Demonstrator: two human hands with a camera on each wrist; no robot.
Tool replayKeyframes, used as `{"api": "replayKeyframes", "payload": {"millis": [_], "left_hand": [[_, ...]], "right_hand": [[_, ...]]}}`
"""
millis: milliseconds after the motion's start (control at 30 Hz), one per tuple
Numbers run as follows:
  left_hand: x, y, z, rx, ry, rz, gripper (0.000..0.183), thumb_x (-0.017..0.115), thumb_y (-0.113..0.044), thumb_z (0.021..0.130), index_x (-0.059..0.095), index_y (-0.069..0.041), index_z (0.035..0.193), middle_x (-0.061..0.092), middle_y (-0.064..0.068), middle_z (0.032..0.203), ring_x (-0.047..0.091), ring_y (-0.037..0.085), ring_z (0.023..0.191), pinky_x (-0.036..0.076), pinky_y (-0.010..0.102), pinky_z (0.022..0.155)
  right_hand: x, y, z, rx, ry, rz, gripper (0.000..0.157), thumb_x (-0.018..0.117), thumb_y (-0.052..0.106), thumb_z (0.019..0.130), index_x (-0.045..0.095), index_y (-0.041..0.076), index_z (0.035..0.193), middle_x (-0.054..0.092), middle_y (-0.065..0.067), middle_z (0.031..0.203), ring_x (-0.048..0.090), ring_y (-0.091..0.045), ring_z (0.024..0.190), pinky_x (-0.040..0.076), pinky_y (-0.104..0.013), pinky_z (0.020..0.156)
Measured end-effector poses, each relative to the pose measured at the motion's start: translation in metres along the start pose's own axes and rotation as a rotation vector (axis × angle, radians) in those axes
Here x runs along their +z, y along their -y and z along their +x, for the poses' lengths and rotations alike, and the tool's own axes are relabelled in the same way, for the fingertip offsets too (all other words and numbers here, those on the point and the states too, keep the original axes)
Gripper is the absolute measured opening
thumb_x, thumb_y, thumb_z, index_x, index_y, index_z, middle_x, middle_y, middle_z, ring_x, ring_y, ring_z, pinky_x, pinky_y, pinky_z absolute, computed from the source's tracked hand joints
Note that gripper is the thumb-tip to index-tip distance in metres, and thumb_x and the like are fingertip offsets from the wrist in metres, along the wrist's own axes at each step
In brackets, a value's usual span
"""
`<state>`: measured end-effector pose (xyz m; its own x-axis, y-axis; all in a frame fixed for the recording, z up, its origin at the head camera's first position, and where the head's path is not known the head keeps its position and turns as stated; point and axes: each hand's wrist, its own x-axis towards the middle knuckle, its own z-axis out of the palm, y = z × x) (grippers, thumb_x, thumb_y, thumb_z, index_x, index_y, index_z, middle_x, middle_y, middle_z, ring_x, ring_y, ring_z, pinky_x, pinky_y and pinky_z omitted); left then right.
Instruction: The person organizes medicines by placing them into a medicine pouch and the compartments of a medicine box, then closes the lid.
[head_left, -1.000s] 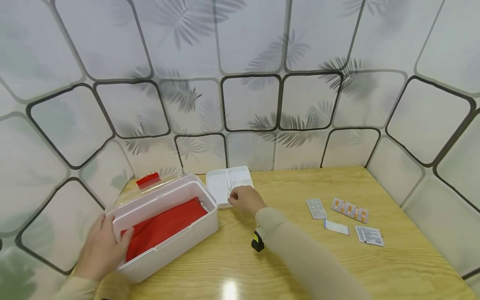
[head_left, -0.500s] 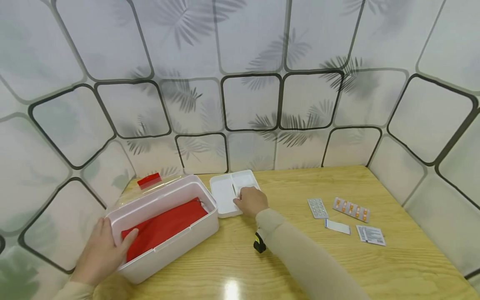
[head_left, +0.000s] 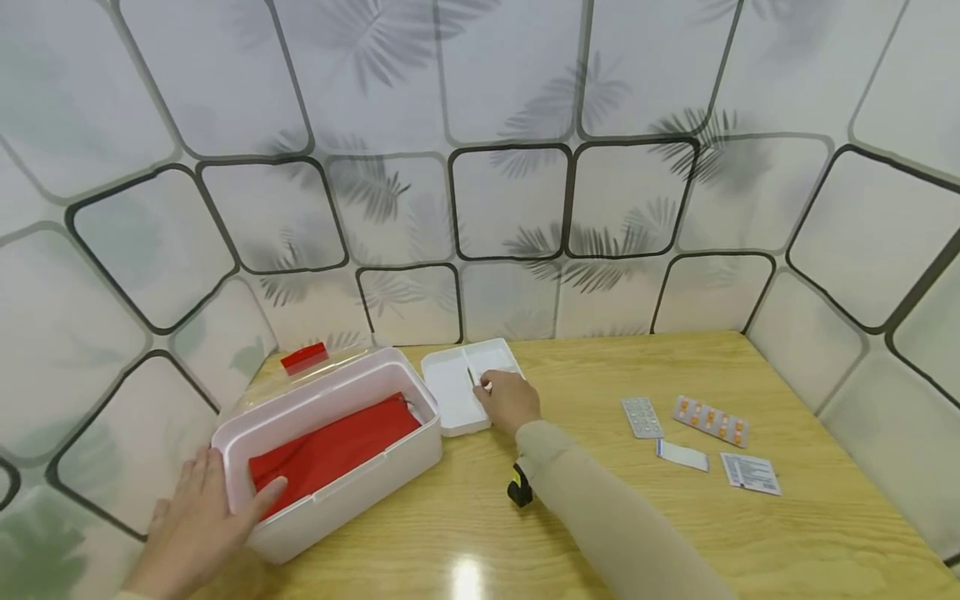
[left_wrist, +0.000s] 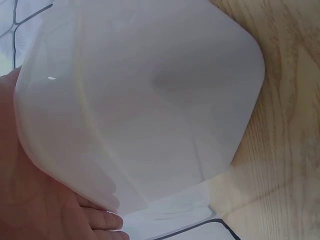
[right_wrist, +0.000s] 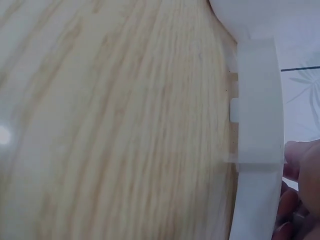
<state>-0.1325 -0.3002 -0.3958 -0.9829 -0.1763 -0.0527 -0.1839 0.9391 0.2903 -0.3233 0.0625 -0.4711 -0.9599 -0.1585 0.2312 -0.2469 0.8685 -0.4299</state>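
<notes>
A white rectangular box (head_left: pixel 352 475) stands at an angle on the left, its transparent lid tipped back and a red cloth-like item (head_left: pixel 337 437) inside. My left hand (head_left: pixel 198 521) rests against the near-left end, fingers straight and thumb along the rim; the left wrist view shows the box's end wall (left_wrist: pixel 165 125) beside the palm. Right of the box lies a shallow white divided tray (head_left: pixel 453 400). My right hand (head_left: pixel 512 404) has curled fingers at its middle divider and seems to pinch it. In the right wrist view, the fingers (right_wrist: pixel 295 160) are partly hidden behind the tray's side wall (right_wrist: pixel 260 105).
On the right of the wooden table (head_left: pixel 592 508) lie a small blister pack (head_left: pixel 642 417), a blister pack of orange-and-white capsules (head_left: pixel 711 421), a white strip with a blue end (head_left: pixel 682 455) and a printed sachet (head_left: pixel 751 473). A patterned curtain (head_left: pixel 510 208) encloses the back and sides.
The tray has shifted slightly toward me and right along with my right hand, then stayed about there. My left hand has slid a little lower, its fingers spreading on the box's end.
</notes>
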Motion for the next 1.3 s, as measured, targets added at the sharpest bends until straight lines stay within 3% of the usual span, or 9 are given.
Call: {"api": "replayKeyframes", "payload": {"millis": [267,433,600,833,1300], "left_hand": [[0.004,-0.005,-0.006,0.091,-0.087,0.014,0.117,0.049,-0.073,0.083,0.003,0.014,0.146,0.013,0.041,0.145,0.015,0.057,0.131,0.017,0.08,0.088],[0.007,-0.01,-0.006,0.163,-0.113,0.027,0.117,0.053,-0.07,0.083,0.005,0.017,0.145,0.016,0.041,0.146,0.018,0.055,0.131,0.02,0.077,0.091],[0.011,-0.019,-0.01,0.206,-0.085,0.013,0.116,0.054,-0.068,0.084,0.005,0.018,0.144,0.012,0.04,0.148,0.016,0.055,0.134,0.018,0.077,0.095],[0.022,-0.046,-0.013,0.299,-0.11,-0.015,0.114,0.059,-0.066,0.083,0.012,0.018,0.145,0.018,0.037,0.149,0.02,0.052,0.134,0.022,0.073,0.098],[0.045,-0.105,-0.003,0.416,-0.13,-0.126,0.113,0.059,-0.069,0.08,0.019,0.014,0.146,0.022,0.029,0.152,0.021,0.048,0.138,0.025,0.063,0.106]], "right_hand": [[-0.012,-0.013,-0.004,0.009,0.044,0.083,0.015,0.062,0.028,0.092,0.066,0.017,0.084,0.062,0.005,0.078,0.053,-0.013,0.068,0.045,-0.032,0.06],[-0.031,-0.026,-0.01,0.026,0.066,0.139,0.016,0.06,0.028,0.094,0.068,0.015,0.089,0.063,0.004,0.08,0.054,-0.014,0.07,0.045,-0.032,0.063],[-0.062,-0.036,-0.017,0.048,0.049,0.242,0.021,0.058,0.029,0.096,0.069,0.012,0.099,0.066,0.001,0.089,0.057,-0.015,0.074,0.048,-0.033,0.064],[-0.104,-0.051,-0.028,0.058,-0.015,0.342,0.026,0.055,0.03,0.097,0.068,0.009,0.106,0.067,-0.004,0.096,0.058,-0.018,0.078,0.049,-0.031,0.063],[-0.154,-0.062,-0.059,0.012,-0.124,0.315,0.03,0.057,0.035,0.096,0.069,0.01,0.106,0.067,-0.002,0.091,0.056,-0.017,0.072,0.047,-0.032,0.061]]}}
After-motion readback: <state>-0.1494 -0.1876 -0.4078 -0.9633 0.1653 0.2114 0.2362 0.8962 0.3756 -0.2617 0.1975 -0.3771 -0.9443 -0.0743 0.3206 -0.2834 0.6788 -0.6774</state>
